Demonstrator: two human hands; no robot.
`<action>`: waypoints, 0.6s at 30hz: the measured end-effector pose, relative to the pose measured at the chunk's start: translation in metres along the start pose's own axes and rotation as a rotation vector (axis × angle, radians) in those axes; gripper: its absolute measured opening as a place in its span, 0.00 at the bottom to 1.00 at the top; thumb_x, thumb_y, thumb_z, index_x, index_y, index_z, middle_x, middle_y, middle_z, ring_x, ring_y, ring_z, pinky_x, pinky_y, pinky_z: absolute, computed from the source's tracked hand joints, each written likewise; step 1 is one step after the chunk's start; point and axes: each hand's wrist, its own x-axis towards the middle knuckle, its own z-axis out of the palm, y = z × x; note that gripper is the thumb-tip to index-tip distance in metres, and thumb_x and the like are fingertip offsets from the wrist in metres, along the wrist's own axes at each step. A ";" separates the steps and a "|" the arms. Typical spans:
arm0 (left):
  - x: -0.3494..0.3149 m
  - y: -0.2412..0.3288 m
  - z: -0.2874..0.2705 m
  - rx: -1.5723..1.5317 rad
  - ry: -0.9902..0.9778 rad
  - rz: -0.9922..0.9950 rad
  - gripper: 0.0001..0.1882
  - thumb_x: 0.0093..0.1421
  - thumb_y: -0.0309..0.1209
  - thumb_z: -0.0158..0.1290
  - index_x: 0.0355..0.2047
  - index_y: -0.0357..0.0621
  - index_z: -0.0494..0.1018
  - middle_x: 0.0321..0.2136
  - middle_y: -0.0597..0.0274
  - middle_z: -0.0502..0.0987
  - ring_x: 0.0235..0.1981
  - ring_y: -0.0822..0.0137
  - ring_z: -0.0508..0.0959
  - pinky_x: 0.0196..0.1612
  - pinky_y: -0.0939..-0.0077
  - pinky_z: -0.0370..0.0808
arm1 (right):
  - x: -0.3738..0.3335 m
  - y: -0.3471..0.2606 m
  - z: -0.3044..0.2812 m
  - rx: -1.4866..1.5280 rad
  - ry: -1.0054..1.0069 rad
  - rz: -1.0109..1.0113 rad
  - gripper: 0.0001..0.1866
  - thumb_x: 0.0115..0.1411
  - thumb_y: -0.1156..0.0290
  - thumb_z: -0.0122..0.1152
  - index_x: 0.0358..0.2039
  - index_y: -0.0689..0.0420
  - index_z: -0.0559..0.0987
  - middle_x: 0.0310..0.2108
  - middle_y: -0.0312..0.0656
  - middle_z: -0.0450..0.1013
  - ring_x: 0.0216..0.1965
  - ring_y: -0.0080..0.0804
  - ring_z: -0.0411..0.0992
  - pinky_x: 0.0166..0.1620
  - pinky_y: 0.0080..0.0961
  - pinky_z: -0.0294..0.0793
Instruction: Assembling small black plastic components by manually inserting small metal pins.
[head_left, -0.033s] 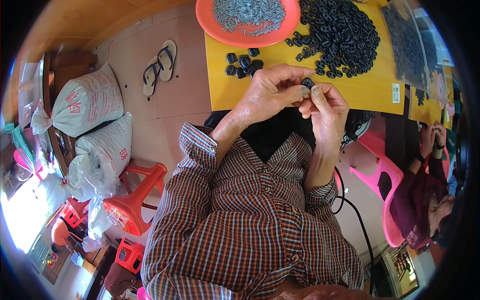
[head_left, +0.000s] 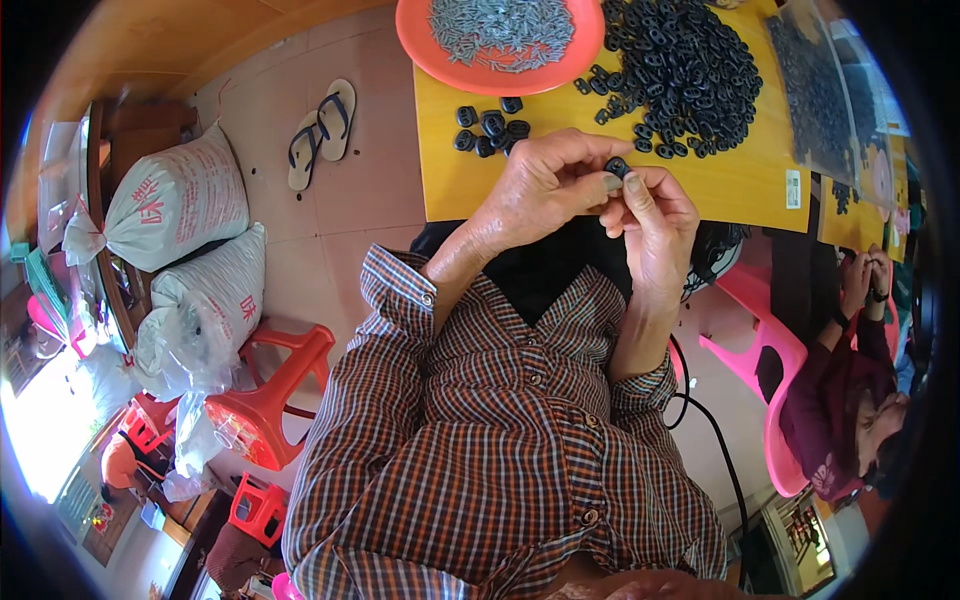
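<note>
Over the near edge of the yellow table, my left hand (head_left: 548, 188) and my right hand (head_left: 655, 212) meet around one small black plastic cord lock (head_left: 617, 167). Both thumbs press at it, and fingers of each hand pinch it. Part of the piece is hidden by the fingertips. Just left of my left hand lies a small group of chunkier black cord locks (head_left: 492, 123). A large heap of black oval pieces with holes (head_left: 690, 75) spreads beyond my right hand. Behind the small group stands an orange-red plate (head_left: 440, 72) of small metal springs (head_left: 505, 30).
A clear plastic bag of dark pieces (head_left: 815, 85) lies at the table's right end. On the right a person (head_left: 835, 400) sits on a pink chair (head_left: 760, 340). To the left are white sacks (head_left: 180, 195), a red stool (head_left: 260, 415) and flip-flops (head_left: 322, 130) on the floor.
</note>
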 end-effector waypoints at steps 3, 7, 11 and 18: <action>-0.002 -0.002 -0.003 0.198 -0.003 0.107 0.11 0.59 0.21 0.53 0.43 0.33 0.73 0.29 0.67 0.77 0.29 0.80 0.76 0.34 0.85 0.76 | -0.001 0.001 0.003 -0.041 -0.025 -0.032 0.09 0.64 0.70 0.54 0.34 0.64 0.75 0.22 0.39 0.73 0.19 0.20 0.69 0.22 0.14 0.65; -0.005 0.002 -0.006 0.125 0.004 0.038 0.09 0.59 0.21 0.53 0.40 0.33 0.74 0.28 0.67 0.77 0.29 0.81 0.76 0.33 0.86 0.75 | -0.003 0.001 0.009 -0.075 -0.012 -0.020 0.08 0.64 0.71 0.55 0.35 0.64 0.75 0.23 0.37 0.73 0.19 0.19 0.69 0.22 0.13 0.64; -0.011 0.001 -0.011 0.233 0.084 0.075 0.09 0.58 0.22 0.55 0.39 0.35 0.74 0.28 0.67 0.76 0.28 0.81 0.75 0.32 0.86 0.74 | -0.005 0.001 0.014 -0.119 -0.028 -0.014 0.09 0.63 0.71 0.55 0.37 0.64 0.76 0.24 0.37 0.73 0.19 0.18 0.69 0.22 0.13 0.64; -0.012 0.021 -0.038 0.791 0.386 0.401 0.06 0.51 0.21 0.57 0.32 0.38 0.77 0.25 0.56 0.74 0.21 0.66 0.76 0.24 0.75 0.72 | -0.011 0.002 0.024 -0.371 0.013 0.015 0.09 0.61 0.72 0.59 0.38 0.64 0.77 0.24 0.35 0.73 0.19 0.17 0.68 0.24 0.12 0.65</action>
